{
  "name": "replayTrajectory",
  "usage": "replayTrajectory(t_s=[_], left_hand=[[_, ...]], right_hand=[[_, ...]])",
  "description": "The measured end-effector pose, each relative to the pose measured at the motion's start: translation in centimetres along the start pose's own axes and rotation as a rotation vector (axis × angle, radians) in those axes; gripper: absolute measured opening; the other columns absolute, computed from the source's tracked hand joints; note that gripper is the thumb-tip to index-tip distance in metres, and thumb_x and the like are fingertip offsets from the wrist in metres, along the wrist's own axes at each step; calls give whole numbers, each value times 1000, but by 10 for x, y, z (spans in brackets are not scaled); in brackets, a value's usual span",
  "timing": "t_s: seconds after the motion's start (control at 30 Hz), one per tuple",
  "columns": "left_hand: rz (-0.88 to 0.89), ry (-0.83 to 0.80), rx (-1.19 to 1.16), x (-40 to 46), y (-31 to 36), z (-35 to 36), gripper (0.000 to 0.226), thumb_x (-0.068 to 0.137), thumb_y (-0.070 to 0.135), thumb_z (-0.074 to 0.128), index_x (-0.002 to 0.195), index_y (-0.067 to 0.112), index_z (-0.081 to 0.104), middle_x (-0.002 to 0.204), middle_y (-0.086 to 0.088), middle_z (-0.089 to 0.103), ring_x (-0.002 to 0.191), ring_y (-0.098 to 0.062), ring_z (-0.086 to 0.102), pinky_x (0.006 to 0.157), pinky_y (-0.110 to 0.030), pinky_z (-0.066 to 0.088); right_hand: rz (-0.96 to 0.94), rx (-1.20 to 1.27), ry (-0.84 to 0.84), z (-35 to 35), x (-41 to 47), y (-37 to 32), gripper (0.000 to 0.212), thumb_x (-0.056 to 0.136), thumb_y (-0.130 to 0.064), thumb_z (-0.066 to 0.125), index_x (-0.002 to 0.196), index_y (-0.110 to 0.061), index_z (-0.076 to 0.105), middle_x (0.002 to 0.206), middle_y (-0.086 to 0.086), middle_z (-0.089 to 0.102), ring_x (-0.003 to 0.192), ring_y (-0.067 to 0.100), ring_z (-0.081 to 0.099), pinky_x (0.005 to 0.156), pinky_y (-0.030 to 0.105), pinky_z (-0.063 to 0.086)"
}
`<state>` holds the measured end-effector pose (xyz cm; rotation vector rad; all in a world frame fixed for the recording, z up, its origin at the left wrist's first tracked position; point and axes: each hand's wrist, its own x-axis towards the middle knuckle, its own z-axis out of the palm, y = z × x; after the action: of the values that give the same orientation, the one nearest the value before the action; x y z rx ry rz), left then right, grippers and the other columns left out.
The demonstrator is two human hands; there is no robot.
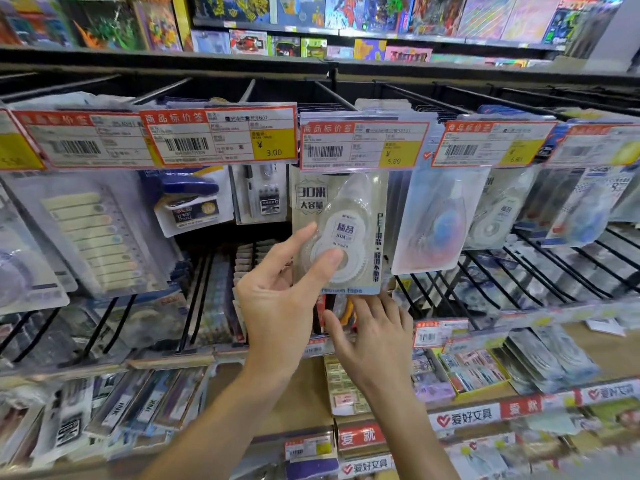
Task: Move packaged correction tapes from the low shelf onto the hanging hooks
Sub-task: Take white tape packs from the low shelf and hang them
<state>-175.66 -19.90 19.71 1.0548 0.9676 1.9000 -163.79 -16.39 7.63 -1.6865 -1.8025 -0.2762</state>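
A packaged white correction tape [362,209] hangs upright in the middle, its top hidden behind the 5.80 price tag [363,145] at the end of a black hook [335,95]. My left hand [282,301] pinches the pack, thumb on the tape's clear blister and the other fingers behind its left edge. Just under the pack, my right hand [375,341] is spread, its straight fingertips touching the bottom edge. More packaged tapes [550,355] lie on the low shelf at the right.
Neighbouring hooks carry other packs: a blue-tinted tape [436,220] right beside mine, a stapler pack [188,202] and index tabs [93,237] to the left. Wire-divided trays [540,271] run below the hooks. Erasers [346,386] sit on the low shelf under my hands.
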Motion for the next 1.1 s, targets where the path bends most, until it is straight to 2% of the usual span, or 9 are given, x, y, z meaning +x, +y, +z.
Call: replayTrajectory(t_s=[0.23, 0.43, 0.63, 0.7, 0.8, 0.87, 0.93, 1.03, 1.1], left_hand=[[146, -38, 90, 13, 13, 8, 36, 77, 5, 81, 103, 28, 72, 105, -3, 75, 99, -13, 72, 83, -21, 56], [1, -22, -2, 12, 3, 8, 34, 75, 3, 82, 98, 26, 75, 99, 3, 78, 97, -14, 74, 83, -25, 58], [-25, -13, -51, 10, -8, 6, 38, 76, -3, 79, 102, 24, 74, 103, 1, 77, 101, -14, 73, 84, -23, 58], [-11, -14, -48, 15, -13, 6, 39, 78, -4, 79, 103, 25, 74, 107, -1, 77, 103, -14, 72, 84, -22, 57], [55, 4, 56, 27, -27, 3, 40, 79, 6, 82, 103, 37, 77, 121, -5, 69, 114, -17, 67, 91, -27, 55], [82, 26, 95, 35, -35, 3, 39, 78, 7, 82, 102, 38, 76, 125, -8, 64, 117, -18, 65, 90, -22, 54], [57, 50, 38, 43, -41, 4, 36, 77, 1, 82, 101, 28, 76, 119, -8, 69, 111, -16, 68, 87, -17, 54], [26, 57, 23, 56, -47, 8, 35, 75, -2, 82, 99, 20, 70, 94, 15, 75, 96, -4, 71, 80, -16, 54], [18, 79, 22, 65, -52, 12, 35, 75, -1, 83, 99, 21, 69, 89, 20, 75, 93, -2, 71, 79, -15, 54]], right_hand=[[24, -12, -31, -1, 3, -3, 51, 91, -62, 47, 109, -21, 72, 112, -2, 73, 123, 26, 57, 93, 41, 37], [49, 23, -53, -1, 1, -3, 56, 92, -66, 42, 111, -22, 71, 115, -3, 72, 124, 25, 57, 94, 43, 39], [47, 41, -32, -2, 1, -3, 54, 92, -65, 45, 111, -22, 71, 115, -4, 72, 124, 24, 57, 94, 41, 36], [47, 38, -45, -1, 1, -3, 55, 93, -66, 44, 111, -22, 71, 116, -5, 72, 124, 24, 56, 94, 40, 35], [42, 19, -52, -1, 1, -3, 57, 93, -67, 43, 112, -21, 71, 115, -3, 72, 122, 25, 57, 94, 40, 35], [37, 7, -41, -2, 1, -3, 56, 93, -66, 44, 111, -20, 72, 112, -2, 73, 121, 26, 58, 93, 40, 35], [34, 3, -35, -1, 0, -3, 54, 93, -65, 46, 107, -20, 73, 110, -1, 73, 122, 26, 58, 93, 41, 36], [41, 4, -40, -1, 0, -3, 53, 93, -65, 45, 103, -21, 73, 108, -1, 74, 120, 27, 58, 91, 42, 38], [41, 3, -38, -1, 0, -3, 54, 93, -64, 43, 102, -20, 73, 107, -1, 74, 117, 28, 59, 90, 42, 39]])
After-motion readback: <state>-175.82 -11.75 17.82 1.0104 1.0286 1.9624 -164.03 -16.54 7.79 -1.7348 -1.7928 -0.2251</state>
